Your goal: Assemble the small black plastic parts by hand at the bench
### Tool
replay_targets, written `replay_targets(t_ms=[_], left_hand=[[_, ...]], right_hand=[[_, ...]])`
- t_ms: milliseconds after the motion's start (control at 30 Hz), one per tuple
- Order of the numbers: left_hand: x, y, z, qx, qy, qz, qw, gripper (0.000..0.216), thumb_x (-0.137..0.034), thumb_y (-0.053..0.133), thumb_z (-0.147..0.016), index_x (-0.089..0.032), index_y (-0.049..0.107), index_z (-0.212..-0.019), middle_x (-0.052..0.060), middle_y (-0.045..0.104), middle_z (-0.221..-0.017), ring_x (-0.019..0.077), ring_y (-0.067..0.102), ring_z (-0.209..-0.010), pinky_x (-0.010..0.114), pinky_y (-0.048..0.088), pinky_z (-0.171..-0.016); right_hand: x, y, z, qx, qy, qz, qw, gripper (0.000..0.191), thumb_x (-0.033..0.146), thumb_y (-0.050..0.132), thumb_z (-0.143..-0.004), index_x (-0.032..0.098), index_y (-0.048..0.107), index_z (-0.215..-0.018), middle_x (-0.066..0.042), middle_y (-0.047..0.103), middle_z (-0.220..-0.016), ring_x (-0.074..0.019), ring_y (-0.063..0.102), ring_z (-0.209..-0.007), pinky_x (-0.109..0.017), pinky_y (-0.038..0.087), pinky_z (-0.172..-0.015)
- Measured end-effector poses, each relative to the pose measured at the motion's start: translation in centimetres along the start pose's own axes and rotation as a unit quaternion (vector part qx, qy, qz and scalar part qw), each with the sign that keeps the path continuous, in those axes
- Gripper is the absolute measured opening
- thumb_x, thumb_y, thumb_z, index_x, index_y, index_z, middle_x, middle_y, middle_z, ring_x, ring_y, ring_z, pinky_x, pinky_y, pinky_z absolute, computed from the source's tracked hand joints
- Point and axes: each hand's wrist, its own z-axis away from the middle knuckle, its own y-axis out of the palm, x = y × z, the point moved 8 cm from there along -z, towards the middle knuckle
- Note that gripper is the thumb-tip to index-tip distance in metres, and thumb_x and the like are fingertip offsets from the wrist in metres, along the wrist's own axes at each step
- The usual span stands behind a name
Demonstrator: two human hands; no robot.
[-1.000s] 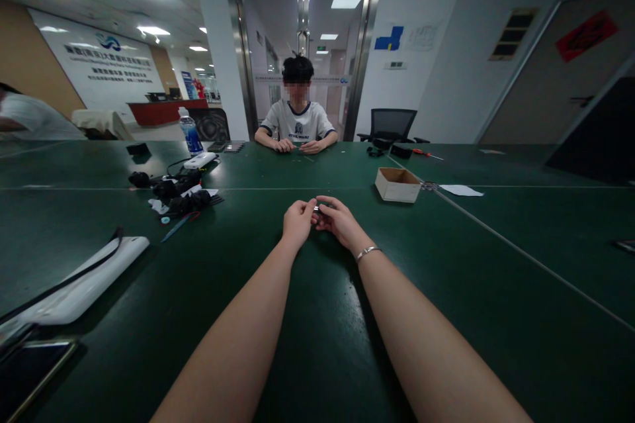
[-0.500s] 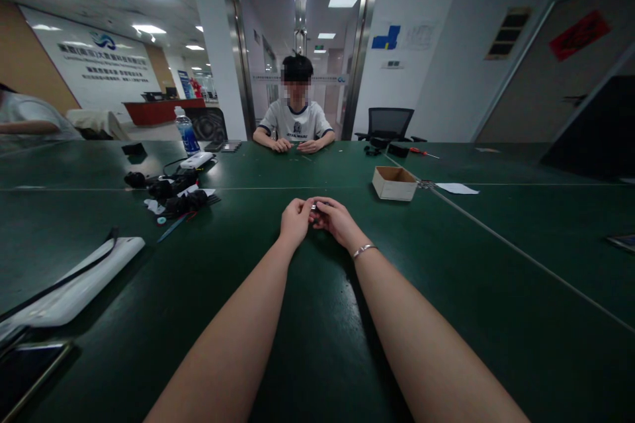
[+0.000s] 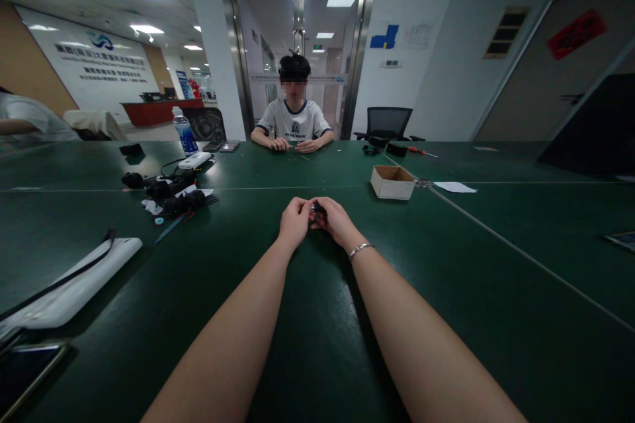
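Note:
Close together above the green table (image 3: 198,317), my left hand (image 3: 296,219) and my right hand (image 3: 335,219) meet at the fingertips. Between them is a small dark, shiny object (image 3: 317,208), mostly covered by the fingers, so its kind cannot be made out. The left thumb and fingers pinch its near side, and the right fingers curl round the other. A silver bracelet circles my right wrist. Beyond and to the right of my hands stands an open box (image 3: 393,183) with pale sides and a brown inside.
At left lie black gear with cables (image 3: 173,194), a white power bank (image 3: 195,160), a long white pouch (image 3: 84,284) and a phone (image 3: 30,376). A water bottle (image 3: 184,130) stands behind. Across the table sits another person (image 3: 295,122). A screwdriver (image 3: 421,151) and paper (image 3: 455,187) lie right.
The fingers of my right hand have shifted slightly around the small object, and its bright part shows less now. Both hands stay in about the same place.

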Motion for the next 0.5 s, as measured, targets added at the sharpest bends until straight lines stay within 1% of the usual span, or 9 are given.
replay_targets(t_ms=[100, 200, 333, 500], left_hand=[[0.14, 0.03, -0.08, 0.004, -0.007, 0.004, 1.000, 0.020, -0.036, 0.055, -0.083, -0.017, 0.058, -0.081, 0.001, 0.059, -0.064, 0.0124, 0.057, -0.058, 0.022, 0.043, -0.056], [0.08, 0.10, -0.10, 0.008, -0.015, 0.001, 1.000, 0.018, -0.034, 0.053, -0.084, -0.016, 0.057, -0.079, 0.000, 0.058, -0.063, 0.0117, 0.056, -0.057, 0.022, 0.043, -0.055], [0.11, 0.05, -0.10, 0.001, -0.031, -0.003, 1.000, 0.017, -0.032, 0.052, -0.084, -0.016, 0.056, -0.078, -0.001, 0.057, -0.061, 0.0110, 0.055, -0.054, 0.021, 0.042, -0.054], [-0.06, -0.15, -0.12, -0.008, -0.029, -0.029, 0.999, 0.020, -0.033, 0.050, -0.085, -0.017, 0.055, -0.075, -0.002, 0.055, -0.057, 0.0101, 0.051, -0.050, 0.021, 0.038, -0.052]], right_hand=[[0.08, -0.01, 0.04, 0.002, -0.004, 0.008, 1.000, 0.013, 0.027, 0.052, -0.087, 0.017, 0.060, -0.086, 0.003, 0.051, -0.059, -0.0081, 0.046, -0.043, -0.022, 0.051, -0.043], [0.12, 0.02, 0.09, 0.005, -0.004, 0.016, 1.000, 0.012, 0.027, 0.053, -0.086, 0.017, 0.060, -0.087, 0.004, 0.050, -0.059, -0.0075, 0.045, -0.042, -0.022, 0.051, -0.043], [0.28, 0.19, 0.22, 0.005, -0.004, 0.022, 1.000, 0.011, 0.023, 0.050, -0.086, 0.017, 0.059, -0.088, 0.005, 0.046, -0.056, -0.0067, 0.041, -0.040, -0.022, 0.051, -0.041], [0.68, 0.53, 0.48, -0.004, -0.014, 0.041, 0.999, 0.012, 0.020, 0.047, -0.088, 0.017, 0.058, -0.086, 0.005, 0.047, -0.057, -0.0068, 0.041, -0.040, -0.021, 0.050, -0.039]])
